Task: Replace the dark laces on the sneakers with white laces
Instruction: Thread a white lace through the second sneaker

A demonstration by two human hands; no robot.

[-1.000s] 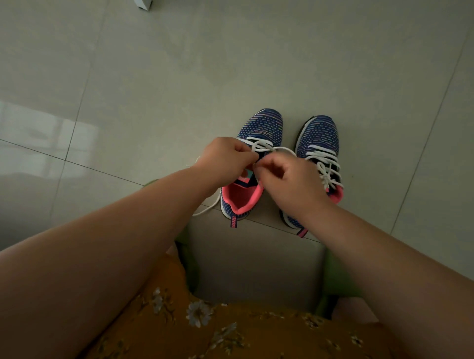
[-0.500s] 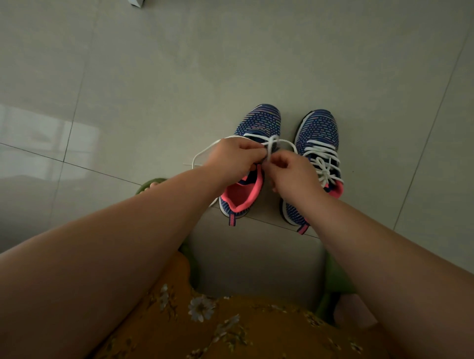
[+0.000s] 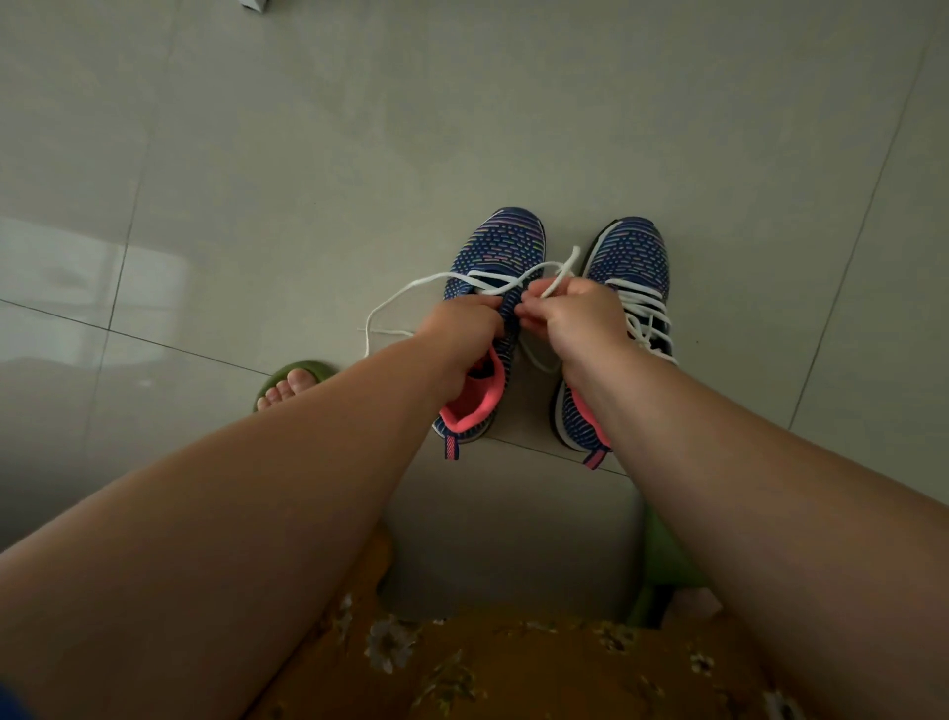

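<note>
Two blue patterned sneakers with pink linings stand side by side on the tiled floor. The left sneaker [image 3: 506,241] carries a white lace [image 3: 411,293] that loops out to the left and crosses over its tongue. My left hand [image 3: 462,329] grips that sneaker's upper near the eyelets, fingers curled. My right hand [image 3: 575,318] pinches the lace's other end, which sticks up past its fingers. The right sneaker [image 3: 634,252] is fully laced in white, partly hidden under my right wrist.
My foot in a green slipper [image 3: 290,383] rests on the floor left of the sneakers; the other green slipper [image 3: 662,565] shows under my right arm. An orange floral garment [image 3: 513,668] fills the bottom edge. A small pale object [image 3: 254,4] lies at the top.
Both hands shifted slightly up and right over the left sneaker. The right hand pulled a lace end up through, and the loop on the left spread wider across the floor.
</note>
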